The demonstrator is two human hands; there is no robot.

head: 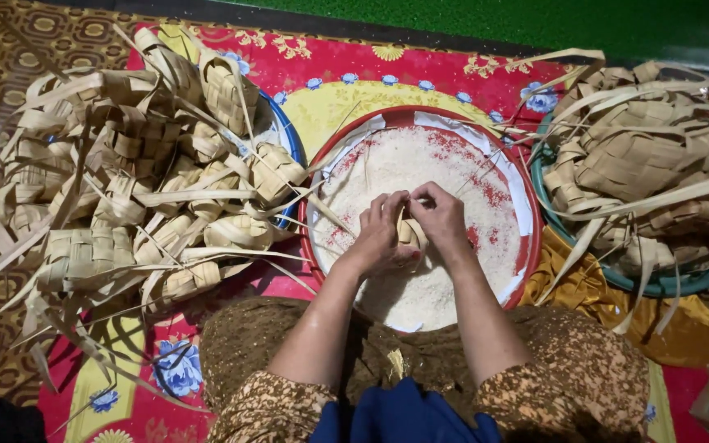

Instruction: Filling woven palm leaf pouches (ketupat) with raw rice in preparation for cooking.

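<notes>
Holding a small woven palm-leaf pouch (410, 234) between them, the left hand (377, 238) and right hand (443, 220) meet over a red basin of white rice (527, 246). Both hands' fingers are curled shut on the pouch, the fingertips pinching at its top, just above the grain. A heap of woven pouches (125, 180) with loose leaf strips fills a blue-rimmed basin at the left; another heap (642, 164) sits in a teal basin (658, 285) at the right. All rest on a red floral mat (322, 57).
</notes>
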